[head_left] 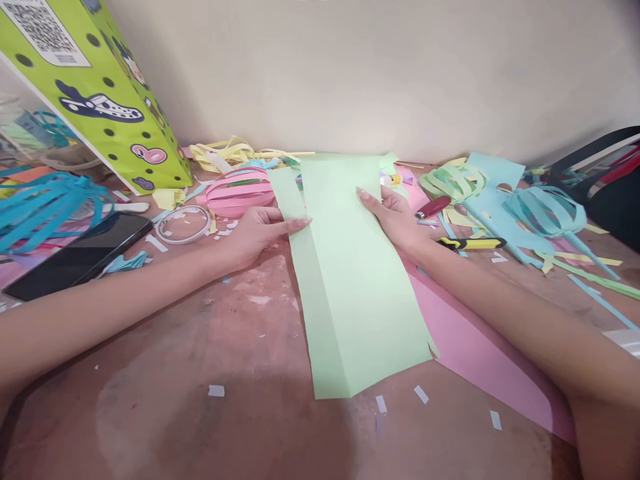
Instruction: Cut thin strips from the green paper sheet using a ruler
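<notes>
A long sheet of light green paper (360,280) is held between my two hands, with its near edge low over the table. A fold or crease runs along its left side, and a cut splits its upper left corner. My left hand (267,230) pinches the left edge, thumb on top and fingers beneath. On the right edge, my right hand (393,217) grips the sheet the same way, fingers partly hidden behind it. Under my right forearm lies a sheet of pink paper (480,347), flat on the table.
A green printed bag (145,120) stands at the back left near a phone (85,253) and a roll of tape (183,225). Pink (240,191), blue (545,210) and green (453,180) paper-strip shapes lie around. A yellow-black cutter (473,243) rests right. Paper scraps dot the table (165,427).
</notes>
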`<state>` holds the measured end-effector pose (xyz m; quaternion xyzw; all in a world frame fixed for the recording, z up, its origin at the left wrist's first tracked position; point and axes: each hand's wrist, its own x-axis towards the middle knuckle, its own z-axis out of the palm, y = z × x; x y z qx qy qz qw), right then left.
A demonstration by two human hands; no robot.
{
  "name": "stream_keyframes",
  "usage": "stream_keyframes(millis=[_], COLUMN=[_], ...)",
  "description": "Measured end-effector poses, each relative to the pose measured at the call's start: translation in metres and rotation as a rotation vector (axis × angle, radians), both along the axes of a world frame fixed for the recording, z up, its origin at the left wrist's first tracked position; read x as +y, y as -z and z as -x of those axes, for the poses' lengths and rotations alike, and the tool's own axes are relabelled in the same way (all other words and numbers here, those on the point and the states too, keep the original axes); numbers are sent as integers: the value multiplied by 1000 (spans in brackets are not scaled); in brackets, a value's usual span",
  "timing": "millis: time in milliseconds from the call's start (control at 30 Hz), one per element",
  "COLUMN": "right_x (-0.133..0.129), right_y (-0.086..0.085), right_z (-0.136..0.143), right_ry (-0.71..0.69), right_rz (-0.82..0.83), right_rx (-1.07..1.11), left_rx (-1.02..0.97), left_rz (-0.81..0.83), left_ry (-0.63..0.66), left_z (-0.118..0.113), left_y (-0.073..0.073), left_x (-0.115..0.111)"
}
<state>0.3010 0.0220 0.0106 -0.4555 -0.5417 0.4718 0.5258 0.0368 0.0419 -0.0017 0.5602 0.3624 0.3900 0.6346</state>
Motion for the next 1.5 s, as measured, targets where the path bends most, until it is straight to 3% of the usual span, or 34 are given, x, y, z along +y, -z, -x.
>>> stream_keyframes(millis=[200,467,700,1133,1500], right_x=[1,6,8,8,5], right_y=[0,5,4,8,4], right_z=[1,-1,-4,-3,0], right_ry=[19,42,29,61,66], right_rz=[-29,-2,99,15,-15], right_rx=[10,106,171,-8,65], left_rx=[-22,29,3,-23,33], left_rz=[-62,6,0,-22,-101], left_ry=[-38,117,79,-21,-7], left_z=[1,4,1,-1,0], left_y=[2,0,1,4,4], left_x=[4,4,4,6,5])
